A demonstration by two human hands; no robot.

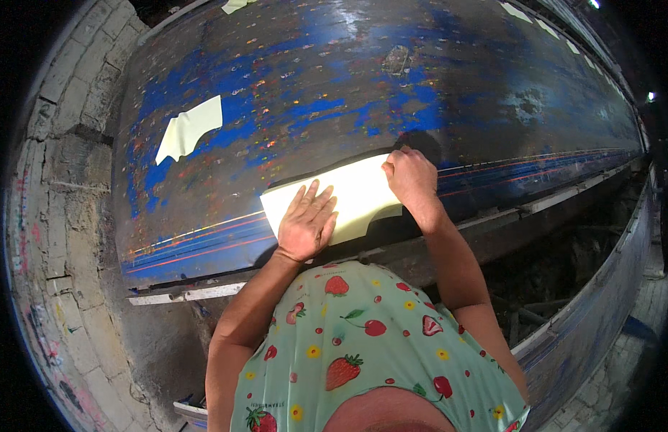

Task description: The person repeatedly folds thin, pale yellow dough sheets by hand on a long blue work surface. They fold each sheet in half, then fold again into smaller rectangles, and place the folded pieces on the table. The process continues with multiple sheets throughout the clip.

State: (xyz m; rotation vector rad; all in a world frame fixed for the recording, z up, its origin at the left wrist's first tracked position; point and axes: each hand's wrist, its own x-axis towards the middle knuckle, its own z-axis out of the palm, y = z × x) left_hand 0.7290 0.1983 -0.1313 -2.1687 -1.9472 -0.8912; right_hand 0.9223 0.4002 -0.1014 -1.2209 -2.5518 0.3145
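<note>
A pale yellow cut fabric piece (pixel 359 194) lies at the near edge of a long, paint-stained table (pixel 298 137), brightly lit. Flat on its left part rests my left hand (pixel 305 222), fingers stretched and slightly spread. My right hand (pixel 411 175) is closed at the piece's far right corner, fingers curled down on the edge; its fingertips are partly hidden. The fabric's lower right side curves inward. Farther back on the left is another pale fabric piece (pixel 191 129) with a curved cutout, lying apart from both hands.
Coloured lines (pixel 197 241) run along the table's near side. More pale pieces (pixel 517 12) lie along the far right edge, and one (pixel 237 6) at the far left. A block wall (pixel 68 173) stands left. A metal rail (pixel 535 204) borders the table's near right side.
</note>
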